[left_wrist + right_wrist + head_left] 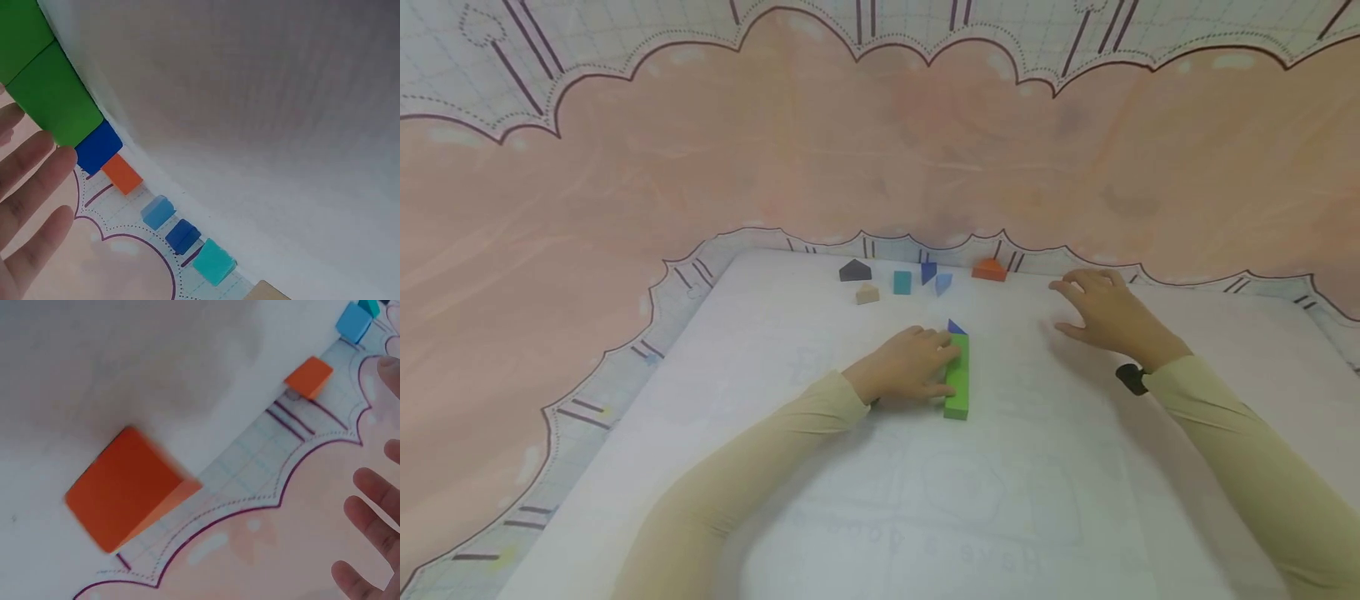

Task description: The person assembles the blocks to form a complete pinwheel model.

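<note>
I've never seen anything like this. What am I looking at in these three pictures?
No machine is at work here: you see a person's two bare hands. The wide picture comes from a camera worn on the head; the other two come from cameras on each wrist. On the white table lie small blocks: dark, tan, teal, blue and orange. The left hand touches the green blocks, with a blue block at their far end. The right hand holds nothing; its wrist camera shows an orange block nearby.
</note>
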Available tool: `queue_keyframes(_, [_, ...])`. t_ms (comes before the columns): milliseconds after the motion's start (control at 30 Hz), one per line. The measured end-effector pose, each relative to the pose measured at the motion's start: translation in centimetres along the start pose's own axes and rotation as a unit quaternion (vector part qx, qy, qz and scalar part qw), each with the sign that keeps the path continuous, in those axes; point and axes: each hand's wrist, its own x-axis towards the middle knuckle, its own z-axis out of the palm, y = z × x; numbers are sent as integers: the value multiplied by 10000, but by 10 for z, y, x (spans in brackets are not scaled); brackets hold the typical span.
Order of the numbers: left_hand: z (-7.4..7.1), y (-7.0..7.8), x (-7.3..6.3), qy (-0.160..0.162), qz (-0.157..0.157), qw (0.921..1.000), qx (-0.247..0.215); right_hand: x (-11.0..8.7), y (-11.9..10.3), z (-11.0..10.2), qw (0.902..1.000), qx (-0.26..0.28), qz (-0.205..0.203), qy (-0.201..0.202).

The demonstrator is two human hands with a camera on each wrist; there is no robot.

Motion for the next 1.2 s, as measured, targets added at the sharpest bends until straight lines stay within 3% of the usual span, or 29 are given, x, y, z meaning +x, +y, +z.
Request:
queue_keyframes(200, [-4,0,-3,-39,-132,9997,-186,-17,14,-5,9997,107,158,141])
queue_keyframes(400, [-4,1,-4,-80,-253,9992,-293,-32,24,-6,9958,247,732,-498])
queue_keyframes(633, [0,0,-4,-81,-282,9991,-308,-42,31,-2,9908,206,986,-908])
queue_keyframes(933, [2,0,-4,-78,-218,9994,-266,-49,35,5,9840,93,1230,-1287])
queue_keyframes(1200, [5,-1,-3,-76,-192,9994,-295,-48,36,9,9804,155,1388,-1393])
